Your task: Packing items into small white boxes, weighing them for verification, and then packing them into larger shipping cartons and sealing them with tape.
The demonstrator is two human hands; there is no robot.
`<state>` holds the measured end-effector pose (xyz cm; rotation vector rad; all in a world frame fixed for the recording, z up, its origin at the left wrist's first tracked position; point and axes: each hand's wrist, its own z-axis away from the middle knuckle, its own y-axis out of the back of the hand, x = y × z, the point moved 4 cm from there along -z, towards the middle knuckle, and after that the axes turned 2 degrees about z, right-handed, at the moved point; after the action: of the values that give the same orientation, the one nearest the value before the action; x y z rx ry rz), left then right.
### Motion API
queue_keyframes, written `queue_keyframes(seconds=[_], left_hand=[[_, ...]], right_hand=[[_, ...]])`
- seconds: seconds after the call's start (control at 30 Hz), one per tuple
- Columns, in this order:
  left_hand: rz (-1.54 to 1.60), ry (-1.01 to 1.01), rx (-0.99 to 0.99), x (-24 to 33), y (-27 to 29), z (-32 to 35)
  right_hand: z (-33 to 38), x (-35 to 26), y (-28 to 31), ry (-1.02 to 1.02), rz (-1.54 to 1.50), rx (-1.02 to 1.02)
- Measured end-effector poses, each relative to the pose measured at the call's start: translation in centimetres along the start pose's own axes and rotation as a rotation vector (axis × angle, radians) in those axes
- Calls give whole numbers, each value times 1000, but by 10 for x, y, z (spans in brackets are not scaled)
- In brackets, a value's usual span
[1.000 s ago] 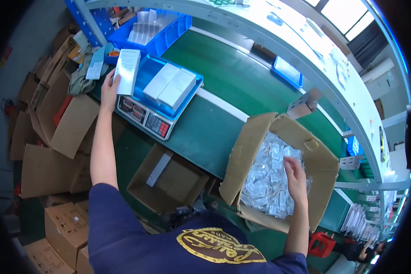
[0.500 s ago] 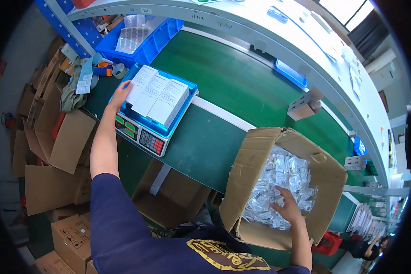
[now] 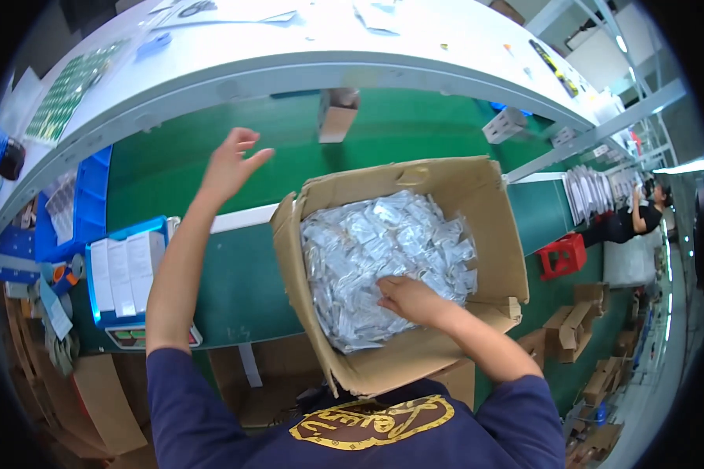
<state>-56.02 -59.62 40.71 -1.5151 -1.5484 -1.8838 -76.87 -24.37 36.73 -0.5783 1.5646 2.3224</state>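
Observation:
My left hand (image 3: 233, 166) is raised over the green conveyor belt (image 3: 176, 160), thumb and fingers apart, with nothing in it. Its nearest carton is a small upright box (image 3: 336, 121) farther right on the belt. My right hand (image 3: 413, 300) reaches into a large open cardboard box (image 3: 293, 270), its fingers drawn together against a heap of small clear plastic packets (image 3: 360, 242). Whatever those fingertips pinch, if anything, is hidden. To the left, three white boxes (image 3: 122, 273) lie side by side on the blue tray of a scale (image 3: 129, 338).
A white shelf (image 3: 289, 66) arches across the far side. Behind the scale sits a blue bin (image 3: 94, 199). Another small box (image 3: 505, 125) stands on the belt at right. A red stool (image 3: 563, 256) and a person (image 3: 637, 219) in dark clothes are farther right.
My view has swung right. My left hand has left the white boxes on the scale and now hangs over the belt. My right hand's spread fingers have closed together among the packets.

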Motion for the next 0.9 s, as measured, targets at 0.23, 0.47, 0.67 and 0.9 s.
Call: queue_keyframes(seconds=[0.23, 0.47, 0.67, 0.9], left_hand=[[54, 46, -54, -81, -117, -142], [161, 66, -147, -84, -161, -190], [215, -245, 173, -87, -114, -104], [-3, -305, 336, -24, -1, 31]], right_hand=[[90, -42, 43, -469, -451, 408], [154, -45, 36, -714, -758, 597], [151, -38, 41, -450, -445, 662], [135, -51, 50, -430, -883, 763]])
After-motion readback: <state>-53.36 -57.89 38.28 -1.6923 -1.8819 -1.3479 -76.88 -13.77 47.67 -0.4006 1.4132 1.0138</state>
